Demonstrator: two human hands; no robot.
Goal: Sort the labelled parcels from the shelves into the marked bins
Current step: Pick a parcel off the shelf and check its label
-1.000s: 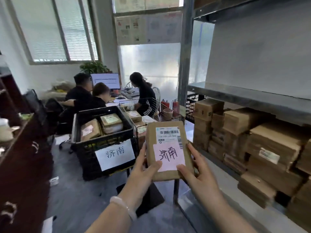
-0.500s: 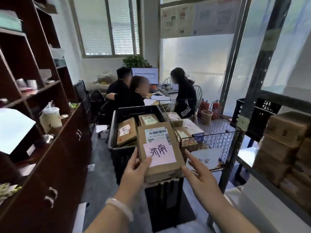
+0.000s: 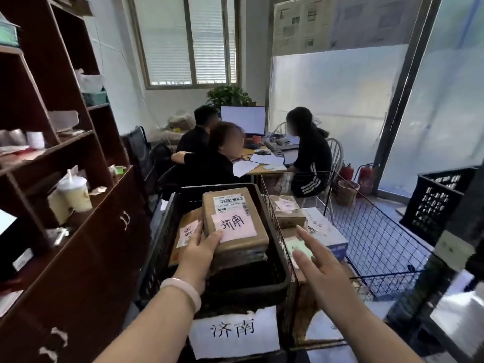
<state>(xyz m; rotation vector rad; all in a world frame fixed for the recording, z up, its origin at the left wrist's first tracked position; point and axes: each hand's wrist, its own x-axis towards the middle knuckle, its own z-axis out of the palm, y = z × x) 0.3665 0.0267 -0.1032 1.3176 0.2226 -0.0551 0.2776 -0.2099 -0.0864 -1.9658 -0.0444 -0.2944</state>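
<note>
- Over the black crate [image 3: 283, 271], near centre: a brown parcel [image 3: 235, 203] held flat, barcode sticker at its far end, pink label [image 3: 234, 225] with handwritten characters facing up.
- Grip: the left hand [image 3: 200, 251] holds the parcel by its near-left corner. The thumb [image 3: 214, 237] presses on top, at the near-left corner of the pink label; the fingers [image 3: 199, 227] curl round the left edge.
- Pale bracelet [image 3: 183, 290] on that wrist.
- The parcel lies within the crate's rim outline, above a darker stack; whether it rests on that stack cannot be told.
- The right hand [image 3: 320, 262] has straight, spread fingers and holds nothing. It is apart from the parcel, to its right, over the near-left part of the wire basket [image 3: 379, 237].
- White paper sign [image 3: 235, 332] on the crate's near face reads 济南.
- A second parcel [image 3: 186, 230] leans in the crate just left of the held one.
- The wire basket stands against the crate's right side, with a labelled box [image 3: 286, 209] inside.
- Left: dark wooden shelving [image 3: 86, 231]. Far: people seated at a desk [image 3: 262, 167].
</note>
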